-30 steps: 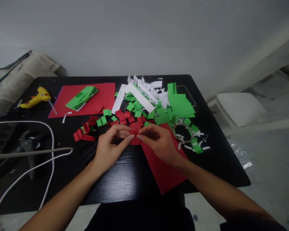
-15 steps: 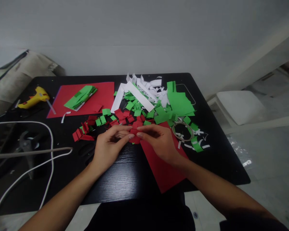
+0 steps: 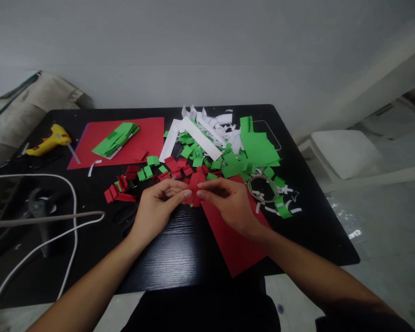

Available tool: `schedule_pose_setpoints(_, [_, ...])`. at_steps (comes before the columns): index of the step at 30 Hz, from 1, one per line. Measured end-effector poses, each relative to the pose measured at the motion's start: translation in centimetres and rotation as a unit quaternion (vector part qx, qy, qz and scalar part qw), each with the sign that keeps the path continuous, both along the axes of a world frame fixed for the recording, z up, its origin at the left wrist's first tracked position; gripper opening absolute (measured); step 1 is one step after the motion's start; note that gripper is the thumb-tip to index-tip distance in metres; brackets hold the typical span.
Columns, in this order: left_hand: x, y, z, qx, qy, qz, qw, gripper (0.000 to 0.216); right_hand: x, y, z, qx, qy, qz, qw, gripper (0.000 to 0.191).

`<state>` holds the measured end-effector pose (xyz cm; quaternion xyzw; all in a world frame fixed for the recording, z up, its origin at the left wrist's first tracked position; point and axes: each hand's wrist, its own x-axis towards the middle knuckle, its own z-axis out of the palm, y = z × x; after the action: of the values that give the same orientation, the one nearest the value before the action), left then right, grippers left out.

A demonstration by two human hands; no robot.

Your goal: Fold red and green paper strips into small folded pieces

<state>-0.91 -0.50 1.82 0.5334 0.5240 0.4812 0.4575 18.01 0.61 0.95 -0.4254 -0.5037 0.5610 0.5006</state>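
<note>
Between both hands is a small folded piece of red paper (image 3: 195,180), held over the middle of the black table. My left hand (image 3: 162,201) pinches its left edge with thumb and fingers. The thumb and forefinger of my right hand (image 3: 224,198) grip its right side. Under the right wrist lies a large red paper sheet (image 3: 228,240). Small folded red pieces (image 3: 119,190) and green paper pieces (image 3: 145,173) are scattered just beyond and to the left of my hands.
A yellow glue gun (image 3: 51,140) lies at the left, near a green folded paper bundle (image 3: 115,139) on a red sheet (image 3: 148,131). White paper strips (image 3: 200,138) heap at the back. A ring (image 3: 263,189) sits right. White cable (image 3: 74,203) loops at left; pliers (image 3: 39,212) lie behind it.
The red paper between my fingers now shows a taller, more upright face. My left thumb and fingers have shifted slightly; the things on the table stay put.
</note>
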Motion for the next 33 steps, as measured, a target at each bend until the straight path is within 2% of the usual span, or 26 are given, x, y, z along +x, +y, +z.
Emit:
schedule_pose_setpoints(3, [0.0,-0.1,0.3,0.019,0.037,-0.004,0.999,0.009,0.0,0.1,0.0,-0.007,0.011,0.001,1.000,0.016])
schedule_pose_setpoints(11, [0.2,-0.8,0.1,0.070,0.112,0.008,0.991,0.008,-0.1,0.0,0.5,-0.048,0.043,0.018,0.998,0.020])
schedule_pose_setpoints(23, [0.6,-1.5,-0.2,0.121,0.144,-0.004,0.982,0.002,-0.4,-0.2,0.8,-0.114,0.112,0.032,0.987,0.045])
schedule_pose_setpoints(28, [0.6,-1.5,-0.3,0.142,0.149,-0.012,0.978,0.003,-0.3,0.0,0.8,-0.111,0.098,0.030,0.988,0.049])
schedule_pose_setpoints(33, [0.5,-1.5,-0.3,0.115,0.134,0.003,0.984,0.001,-0.2,0.0,0.7,-0.074,0.064,0.031,0.995,0.037])
